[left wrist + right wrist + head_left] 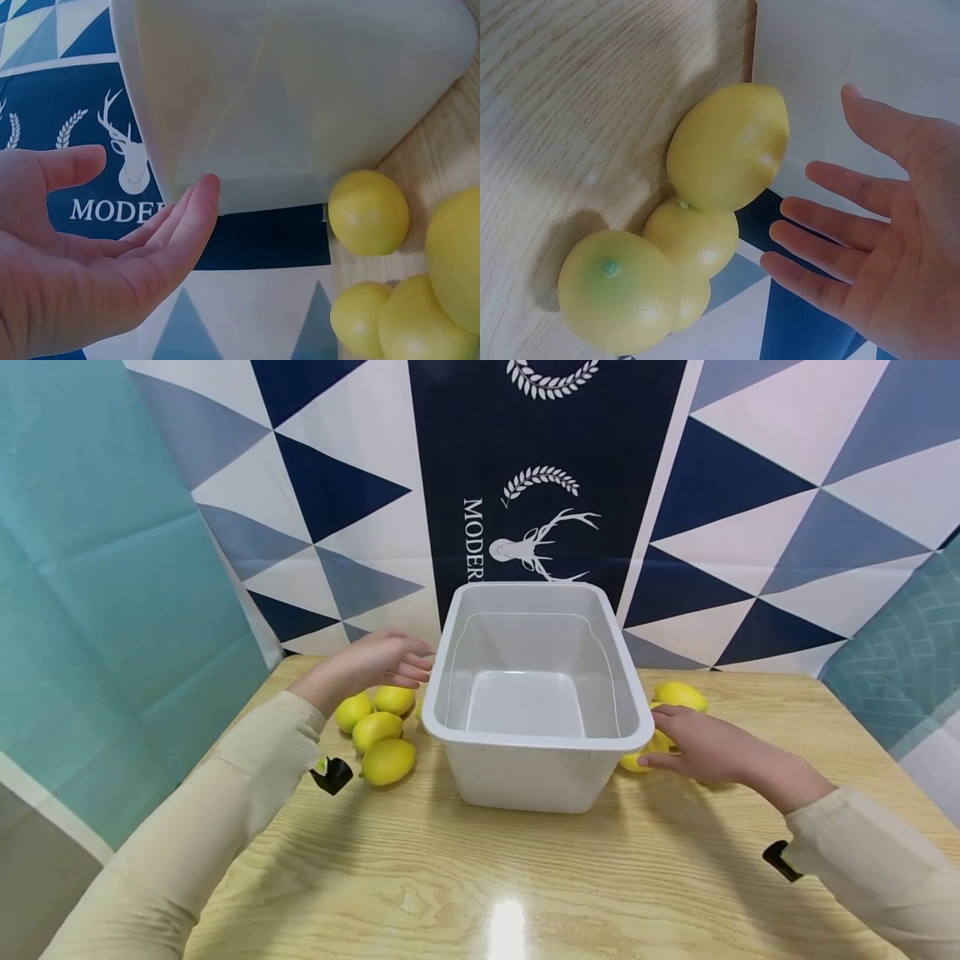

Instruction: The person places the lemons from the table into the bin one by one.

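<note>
A light grey plastic tub (517,772), with nothing inside it, stands upright on the table between my two hands. My left hand (378,662) is held at its left side with fingers extended and spread from the thumb; the fingertips reach the tub wall (300,90) in the left wrist view. Below that hand lie several yellow lemons (377,732). At the tub's right side, my right hand (701,743) hovers with its fingers spread and nothing in it. Several more lemons (727,146) lie beneath and beside it, partly hidden by the hand in the head view.
The wooden table (450,893) ends behind the tub at a patterned cloth backdrop (360,485) with triangles and a deer print. A teal cloth (112,593) hangs on the left. One lemon (369,212) sits close against the tub's left side.
</note>
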The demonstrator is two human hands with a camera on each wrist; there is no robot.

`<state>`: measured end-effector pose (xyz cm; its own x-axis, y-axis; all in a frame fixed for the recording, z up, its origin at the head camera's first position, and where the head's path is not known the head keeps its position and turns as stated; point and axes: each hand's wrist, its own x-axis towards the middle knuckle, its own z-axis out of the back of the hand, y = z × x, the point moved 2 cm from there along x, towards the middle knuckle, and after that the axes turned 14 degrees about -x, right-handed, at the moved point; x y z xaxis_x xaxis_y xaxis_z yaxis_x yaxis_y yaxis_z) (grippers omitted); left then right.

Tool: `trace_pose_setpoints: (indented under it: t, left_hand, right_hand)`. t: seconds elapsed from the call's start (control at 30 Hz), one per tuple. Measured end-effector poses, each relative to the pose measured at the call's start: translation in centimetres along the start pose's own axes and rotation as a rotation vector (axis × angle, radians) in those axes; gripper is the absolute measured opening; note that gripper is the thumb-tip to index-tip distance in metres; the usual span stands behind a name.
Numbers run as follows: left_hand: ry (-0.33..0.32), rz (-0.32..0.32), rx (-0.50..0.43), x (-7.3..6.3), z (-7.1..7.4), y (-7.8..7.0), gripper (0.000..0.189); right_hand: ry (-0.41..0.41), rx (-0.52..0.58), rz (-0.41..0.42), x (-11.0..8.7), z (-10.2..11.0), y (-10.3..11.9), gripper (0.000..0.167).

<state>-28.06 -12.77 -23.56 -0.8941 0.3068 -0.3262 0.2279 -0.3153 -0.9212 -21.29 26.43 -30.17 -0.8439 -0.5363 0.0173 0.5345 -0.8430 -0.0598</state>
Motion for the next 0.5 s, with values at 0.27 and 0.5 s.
trace_pose_setpoints:
  t: [0.27, 0.5]
  left_hand:
    - [0.02, 0.007, -0.057, 0.9, -0.2, -0.4, 0.046]
    - [0.019, 0.008, -0.1, 1.3, -0.5, -0.8, 0.043]
  right_hand:
    - [-0.01, -0.022, 0.009, 0.1, 0.0, -0.2, 0.051]
    - [-0.004, -0.017, 0.012, 0.1, 0.0, -0.3, 0.05]
